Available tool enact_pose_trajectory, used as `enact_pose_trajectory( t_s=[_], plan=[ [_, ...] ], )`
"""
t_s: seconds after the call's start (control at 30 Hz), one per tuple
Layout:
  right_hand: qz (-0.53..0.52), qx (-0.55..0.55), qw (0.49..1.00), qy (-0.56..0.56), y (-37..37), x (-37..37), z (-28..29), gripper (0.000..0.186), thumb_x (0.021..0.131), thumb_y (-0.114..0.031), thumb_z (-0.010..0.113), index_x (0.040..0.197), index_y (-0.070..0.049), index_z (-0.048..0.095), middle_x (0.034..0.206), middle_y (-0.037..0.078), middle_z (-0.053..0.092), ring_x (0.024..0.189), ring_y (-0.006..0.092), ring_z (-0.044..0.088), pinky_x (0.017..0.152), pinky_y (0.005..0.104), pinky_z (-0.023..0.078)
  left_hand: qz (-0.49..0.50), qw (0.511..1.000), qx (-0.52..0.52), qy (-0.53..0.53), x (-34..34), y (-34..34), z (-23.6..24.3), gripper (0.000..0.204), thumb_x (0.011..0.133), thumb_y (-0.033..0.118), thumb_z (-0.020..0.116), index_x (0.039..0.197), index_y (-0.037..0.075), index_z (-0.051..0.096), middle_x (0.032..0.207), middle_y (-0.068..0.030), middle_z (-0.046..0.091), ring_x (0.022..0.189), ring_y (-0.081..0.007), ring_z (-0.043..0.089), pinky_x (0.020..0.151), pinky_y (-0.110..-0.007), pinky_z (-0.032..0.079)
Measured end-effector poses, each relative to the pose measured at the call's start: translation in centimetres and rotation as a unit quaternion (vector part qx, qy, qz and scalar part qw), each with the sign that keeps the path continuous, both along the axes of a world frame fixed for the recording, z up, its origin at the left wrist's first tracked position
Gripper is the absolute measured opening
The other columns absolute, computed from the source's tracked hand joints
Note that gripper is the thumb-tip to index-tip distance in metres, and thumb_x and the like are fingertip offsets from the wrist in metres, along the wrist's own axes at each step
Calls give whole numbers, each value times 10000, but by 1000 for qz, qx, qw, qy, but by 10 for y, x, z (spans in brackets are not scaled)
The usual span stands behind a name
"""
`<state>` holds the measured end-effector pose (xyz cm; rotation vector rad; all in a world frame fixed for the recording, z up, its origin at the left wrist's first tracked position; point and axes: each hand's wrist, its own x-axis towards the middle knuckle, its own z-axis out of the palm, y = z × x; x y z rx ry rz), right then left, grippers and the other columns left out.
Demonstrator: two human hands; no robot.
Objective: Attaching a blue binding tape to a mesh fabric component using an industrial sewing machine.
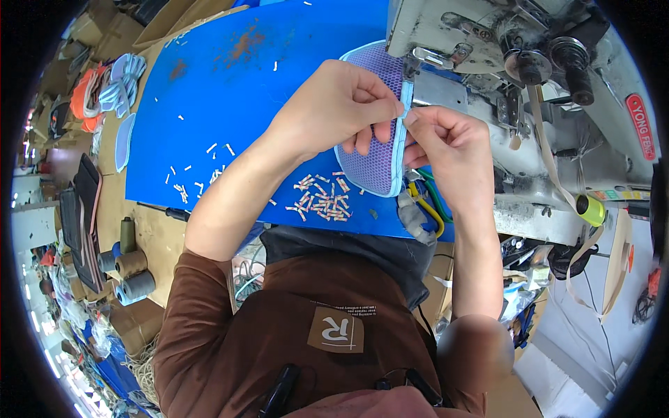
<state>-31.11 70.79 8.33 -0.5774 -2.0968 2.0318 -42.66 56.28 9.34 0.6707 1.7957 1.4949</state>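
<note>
A purple mesh fabric piece [374, 166] with light blue binding stands at the sewing machine's [516, 42] needle area, its straight bound edge on the right. My left hand [341, 104] lies over the mesh and pinches that edge between thumb and fingers. From the right, my right hand [451, 150] meets it, thumb and forefinger closed at the same binding. The fingertips nearly touch, and whether a small tag is between them is hidden. Small printed fabric tags [324, 202] lie in a loose pile below the mesh piece.
More tags are scattered left on the blue tabletop [209, 90]. Yellow and green looped handles [432, 202] sit by the machine's near edge. A beige tape [550, 153] hangs at right. Thread cones [134, 285] and stacked bound pieces [124, 80] are at left.
</note>
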Motion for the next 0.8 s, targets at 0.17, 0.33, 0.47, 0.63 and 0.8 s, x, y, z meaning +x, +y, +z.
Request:
enact_pose_trajectory(
  t_s=[0.17,0.33,0.47,0.63,0.8],
  plan=[
    [23,72,996,39,0,4,-11,193,1001,-151,631,1006,19,721,796,28,708,653,82,656,608,218,537,6,1000,-6,14,5,0,2,148,920,108,687,894,-38,695,651,-70,670,451,-80,563,407,-210,415],
    [26,55,997,57,5,4,-20,173,998,-130,633,980,20,717,780,19,703,661,64,649,610,209,525,5,999,-18,37,6,3,3,156,922,106,680,888,-46,688,649,-71,668,451,-79,566,410,-212,416],
    [19,59,995,77,-2,3,-18,163,994,-113,629,965,22,715,740,10,689,632,57,634,586,203,508,14,997,-40,63,11,1,2,141,911,89,694,880,-48,679,652,-58,671,480,-63,563,436,-212,427],
    [-11,39,996,85,-6,2,-13,137,884,38,628,749,31,648,647,5,609,593,50,568,529,214,439,34,792,118,598,5,-11,-30,186,778,46,798,949,63,728,795,-32,658,608,-134,609,504,-250,469],
    [-28,23,996,87,-7,4,-19,87,906,10,645,824,32,665,669,8,627,595,43,572,525,211,440,-54,733,89,672,-6,-16,-19,240,767,74,788,1000,111,740,794,-8,603,613,-159,605,497,-277,466]
  ],
)
